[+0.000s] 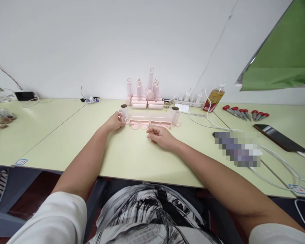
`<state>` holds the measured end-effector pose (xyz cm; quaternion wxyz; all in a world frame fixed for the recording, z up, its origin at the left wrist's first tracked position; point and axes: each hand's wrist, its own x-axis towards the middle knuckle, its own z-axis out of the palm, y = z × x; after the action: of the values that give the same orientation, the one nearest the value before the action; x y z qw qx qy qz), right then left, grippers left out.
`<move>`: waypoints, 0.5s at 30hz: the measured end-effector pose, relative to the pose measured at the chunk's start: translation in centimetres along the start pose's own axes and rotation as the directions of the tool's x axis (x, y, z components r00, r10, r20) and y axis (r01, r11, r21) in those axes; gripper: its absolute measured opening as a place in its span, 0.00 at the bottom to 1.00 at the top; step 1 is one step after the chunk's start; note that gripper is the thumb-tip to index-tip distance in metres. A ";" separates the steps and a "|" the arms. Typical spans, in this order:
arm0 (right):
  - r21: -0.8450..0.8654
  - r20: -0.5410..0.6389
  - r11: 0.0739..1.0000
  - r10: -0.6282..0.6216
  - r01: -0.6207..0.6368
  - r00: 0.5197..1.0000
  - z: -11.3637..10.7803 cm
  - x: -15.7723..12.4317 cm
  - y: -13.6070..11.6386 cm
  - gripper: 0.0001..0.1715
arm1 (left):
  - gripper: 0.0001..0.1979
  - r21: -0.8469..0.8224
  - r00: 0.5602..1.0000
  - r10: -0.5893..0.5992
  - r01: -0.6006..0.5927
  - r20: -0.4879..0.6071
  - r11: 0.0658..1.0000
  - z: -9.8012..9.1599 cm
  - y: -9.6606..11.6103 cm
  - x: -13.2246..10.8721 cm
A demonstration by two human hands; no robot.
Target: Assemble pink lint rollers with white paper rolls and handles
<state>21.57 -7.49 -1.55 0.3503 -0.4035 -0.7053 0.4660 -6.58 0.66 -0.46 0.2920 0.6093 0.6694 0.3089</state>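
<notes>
My left hand (115, 122) is at the left end of the pink parts, its fingers curled against a small translucent pink tube (121, 115). Close beside that tube stands a pale roll with a brown core (124, 109). My right hand (161, 136) rests over the table with loosely bent fingers, a little apart, and nothing visible in them. Just beyond its fingertips lie flat pink discs (144, 126) and two open pink trays (161, 124). A second pale roll (175, 113) stands at the right, with another translucent tube leaning by it.
Behind stand several pink tubes with heart-shaped loops (150, 79) on pink cases (139, 104). To the right are a drink bottle (215, 97), red-handled screwdrivers (237, 112), a phone (279, 138), a blurred-out item (237, 149) and white cables. Bagged pieces (1, 117) lie far left.
</notes>
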 end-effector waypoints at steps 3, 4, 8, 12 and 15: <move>-0.090 0.004 0.996 -0.027 0.027 1.000 -0.4 0.0 0.1 0.11 | 0.29 0.016 0.999 0.015 -0.016 0.034 1.000 0.0 0.6 -0.5; -0.131 0.005 0.990 -0.042 0.042 0.999 -0.6 0.0 0.2 0.10 | 0.30 0.007 0.999 0.006 -0.006 0.044 1.000 -0.1 0.7 -0.7; -0.271 -0.009 0.954 -0.136 0.128 0.991 -1.3 0.2 0.1 0.07 | 0.29 -0.030 0.991 -0.077 0.081 0.107 0.996 -1.6 0.6 -1.1; -0.280 -0.228 0.941 -0.255 0.188 0.940 -2.4 0.2 -0.9 0.09 | 0.19 -0.028 0.980 -0.195 0.194 -0.044 0.981 -3.2 -0.3 -0.4; -0.345 -0.553 0.905 -0.410 0.249 0.725 -4.4 0.1 -2.1 0.09 | 0.15 -0.070 0.959 -0.173 0.161 -0.223 0.984 -3.3 -0.7 0.4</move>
<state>24.86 -6.24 1.81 0.5848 -0.4399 -0.6653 0.1477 -9.64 0.86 1.09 0.2535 0.5034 0.7395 0.3680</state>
